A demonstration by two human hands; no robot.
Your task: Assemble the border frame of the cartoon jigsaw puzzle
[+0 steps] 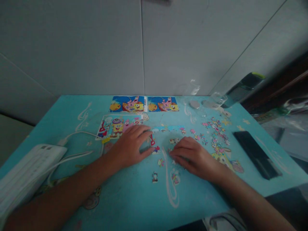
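Note:
My left hand [132,144] lies palm down on the turquoise table [125,199], its fingers stretched over a small patch of joined jigsaw pieces [154,146]. My right hand [192,155] rests beside it with the fingers curled down onto loose pieces [173,141]; what is under them is hidden. A partly built cartoon puzzle section [115,126] sits just beyond my left hand. Several loose pieces [216,133] are scattered to the right, and single pieces [154,176] lie nearer me.
Two cartoon picture cards [144,104] lie at the table's far edge by the white wall. A white power strip [26,170] with cables sits at the left. A black flat case [256,154] lies at the right, clear plastic [211,102] behind it.

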